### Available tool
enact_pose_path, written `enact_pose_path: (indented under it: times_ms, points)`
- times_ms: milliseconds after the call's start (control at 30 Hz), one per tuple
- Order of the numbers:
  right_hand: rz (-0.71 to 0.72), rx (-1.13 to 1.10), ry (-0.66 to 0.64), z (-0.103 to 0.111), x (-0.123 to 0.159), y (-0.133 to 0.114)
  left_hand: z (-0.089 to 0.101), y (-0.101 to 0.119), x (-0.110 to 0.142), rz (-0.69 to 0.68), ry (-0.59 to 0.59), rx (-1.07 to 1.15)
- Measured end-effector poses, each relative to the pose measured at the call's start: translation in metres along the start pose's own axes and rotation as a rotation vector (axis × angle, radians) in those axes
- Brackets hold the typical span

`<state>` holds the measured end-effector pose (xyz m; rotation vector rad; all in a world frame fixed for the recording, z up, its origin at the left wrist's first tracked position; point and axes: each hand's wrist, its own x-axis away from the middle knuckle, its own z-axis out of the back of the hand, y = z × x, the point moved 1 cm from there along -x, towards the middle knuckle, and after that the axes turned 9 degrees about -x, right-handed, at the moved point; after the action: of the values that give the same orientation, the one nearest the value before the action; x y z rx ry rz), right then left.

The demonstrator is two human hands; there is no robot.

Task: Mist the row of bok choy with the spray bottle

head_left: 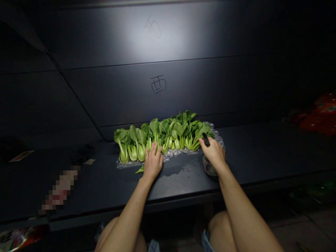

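Observation:
A row of green bok choy (133, 152) stands on clear plastic wrap (168, 155) upon the dark shelf, leaves up and pale stems toward me. My left hand (153, 161) reaches in with fingers stretched, its tips against the stems near the middle of the row. At the right end, the fingers of my right hand (214, 151) are curled around a black handle (206, 139). Below that hand shows a dark rounded vessel (209, 168); whether it joins the handle is hidden. A loose green leaf (140, 170) lies just left of my left wrist.
Behind the greens rises a dark panel (118, 91) with handwritten marks. Wet patches (181, 173) spot the shelf in front of the row. Red packages (321, 115) are at the far right, and a shiny packet (22, 238) is at lower left. A blurred-out object lies at left.

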<state>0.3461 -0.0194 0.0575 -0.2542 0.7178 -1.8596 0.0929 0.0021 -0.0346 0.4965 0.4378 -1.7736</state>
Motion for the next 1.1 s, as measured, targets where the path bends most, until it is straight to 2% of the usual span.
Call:
enact_pose_path:
  times_ms: [400, 667, 1100]
  points:
    - [0.041, -0.113, 0.118, -0.001, 0.002, -0.002, -0.001, -0.001, 0.001, -0.001, 0.006, 0.003]
    - [0.096, -0.103, 0.072, -0.007, 0.002, -0.007, 0.0, -0.001, 0.002, 0.002, 0.024, 0.004]
    - [0.164, -0.182, 0.081, -0.017, 0.004, -0.017, 0.001, -0.002, 0.002, 0.0, 0.018, -0.017]
